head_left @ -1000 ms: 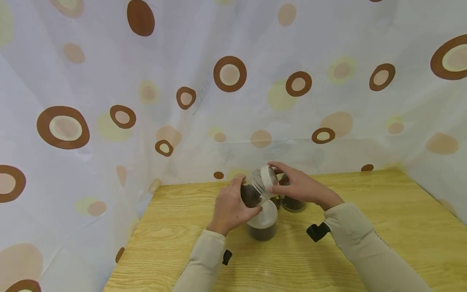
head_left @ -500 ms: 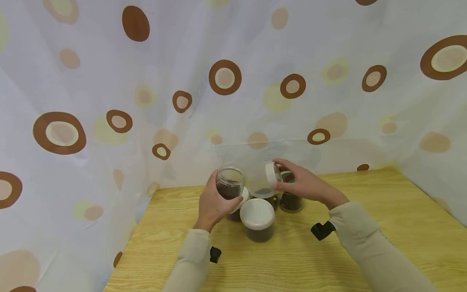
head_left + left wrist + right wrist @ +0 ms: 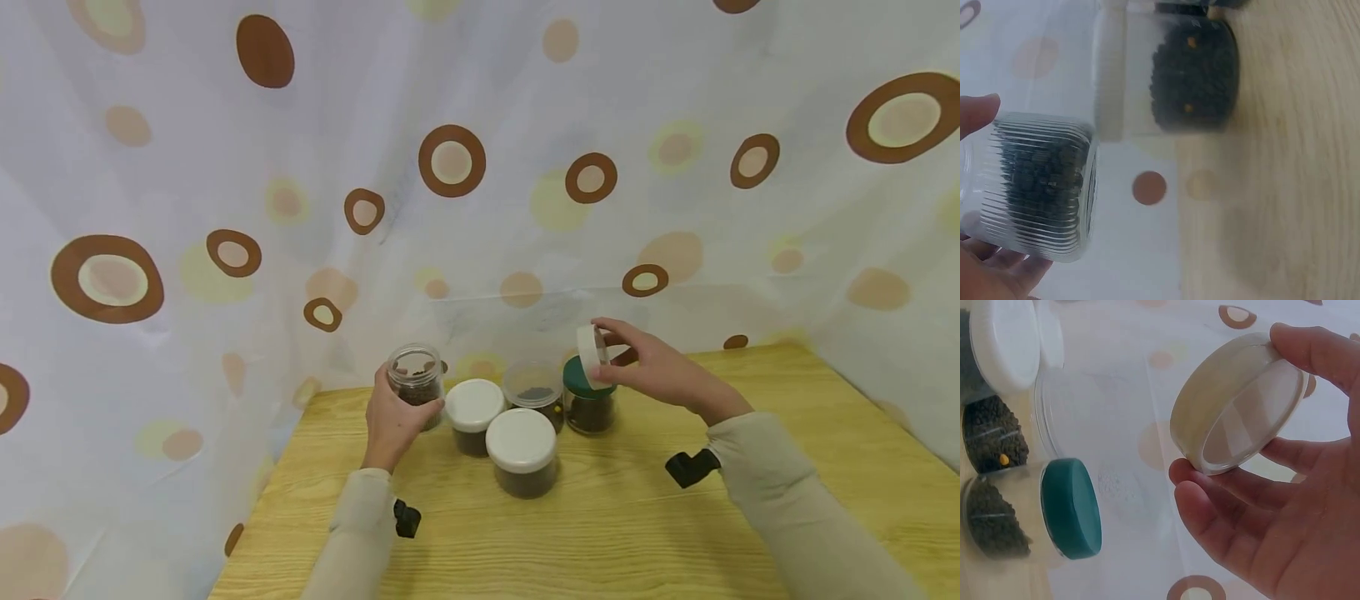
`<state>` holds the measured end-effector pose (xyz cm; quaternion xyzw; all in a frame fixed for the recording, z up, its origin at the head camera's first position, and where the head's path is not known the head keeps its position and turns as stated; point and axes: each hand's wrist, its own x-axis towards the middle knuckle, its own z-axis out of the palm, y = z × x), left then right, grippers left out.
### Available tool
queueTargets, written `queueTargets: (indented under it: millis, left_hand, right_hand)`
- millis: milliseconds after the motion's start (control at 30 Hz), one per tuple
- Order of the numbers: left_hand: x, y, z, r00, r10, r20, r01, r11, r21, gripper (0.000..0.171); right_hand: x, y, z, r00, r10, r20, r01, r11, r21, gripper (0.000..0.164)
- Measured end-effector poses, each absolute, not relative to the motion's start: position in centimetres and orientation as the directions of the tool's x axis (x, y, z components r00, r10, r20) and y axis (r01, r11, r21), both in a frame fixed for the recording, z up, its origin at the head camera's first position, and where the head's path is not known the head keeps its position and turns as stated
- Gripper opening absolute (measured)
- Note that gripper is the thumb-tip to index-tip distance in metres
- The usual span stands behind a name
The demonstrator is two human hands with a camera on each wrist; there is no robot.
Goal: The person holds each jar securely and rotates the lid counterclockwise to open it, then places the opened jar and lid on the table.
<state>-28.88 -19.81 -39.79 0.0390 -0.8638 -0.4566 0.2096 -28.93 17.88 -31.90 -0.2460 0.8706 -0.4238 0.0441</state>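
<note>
My left hand grips an uncovered clear jar with dark granules in its lower part. In the left wrist view this ribbed jar is held between thumb and fingers. Above a green-lidded jar, my right hand pinches a white-rimmed lid with a clear middle. It stands on edge, tilted, in the right wrist view, where thumb and fingers hold the lid by its rim. Between the hands stand two white-lidded jars, one in front and one behind it to the left.
A clear-topped jar of dark granules with a yellow bit stands behind the front white-lidded jar. All the jars are on a wood-grain table. A spotted white sheet rises along the table's back edge and at both sides.
The lid has come off the jar. My left hand has carried the jar left and down to beside the white-lidded jars, while my right hand has moved right with the lid.
</note>
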Motion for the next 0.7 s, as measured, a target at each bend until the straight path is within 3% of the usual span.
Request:
queueTargets:
  millis: [433, 700]
  left_hand:
    - [-30.5, -22.3, -44.0, -0.922, -0.350, 0.165, -0.057, 0.546, 0.836, 0.099]
    - [-30.8, -23.8, -45.0, -0.943, -0.306, 0.130, -0.058, 0.535, 0.843, 0.101]
  right_hand:
    - [-28.8, 19.7, -32.2, -0.886, -0.448, 0.117, -0.369, 0.529, -0.764, 0.080]
    - [-28.8, 19.6, -32.3, -0.887, -0.452, 0.097, -0.354, 0.529, -0.772, 0.080]
